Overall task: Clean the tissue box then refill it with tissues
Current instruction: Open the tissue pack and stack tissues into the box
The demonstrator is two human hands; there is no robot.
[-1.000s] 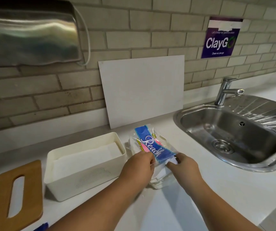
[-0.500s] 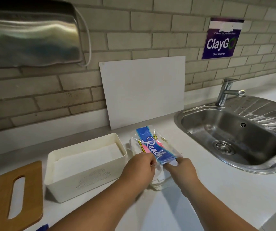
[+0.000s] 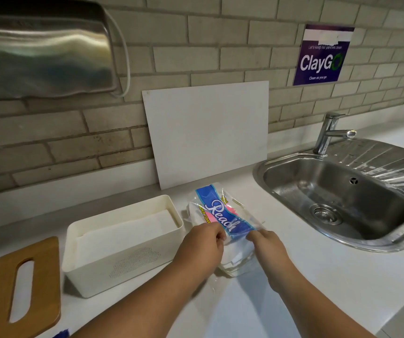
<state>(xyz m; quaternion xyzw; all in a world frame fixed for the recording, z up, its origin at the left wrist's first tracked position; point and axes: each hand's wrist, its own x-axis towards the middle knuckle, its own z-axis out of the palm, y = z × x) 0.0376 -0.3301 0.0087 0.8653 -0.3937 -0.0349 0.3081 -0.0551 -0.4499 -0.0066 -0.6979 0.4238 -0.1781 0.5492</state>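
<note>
A white open-topped tissue box (image 3: 132, 261) stands on the counter left of centre, with white tissues (image 3: 122, 234) lying inside it. Its wooden lid (image 3: 3, 291), with a long slot, lies flat at the far left. Just right of the box lies a clear plastic tissue pack (image 3: 220, 211) with a blue label, white tissues showing at its near end. My left hand (image 3: 202, 245) pinches the pack's near edge on the left. My right hand (image 3: 265, 242) pinches the same edge on the right, and the plastic stretches between them.
A steel sink (image 3: 342, 198) with a tap (image 3: 330, 131) fills the right side. A white board (image 3: 208, 132) leans on the brick wall behind the pack. A metal dispenser (image 3: 42, 52) hangs on the wall at upper left. A blue item (image 3: 62, 334) peeks in at the bottom edge.
Both hands have stayed on the pack's near edge. The plastic opening has been drawn slightly apart, and the hands sit a little closer to the label.
</note>
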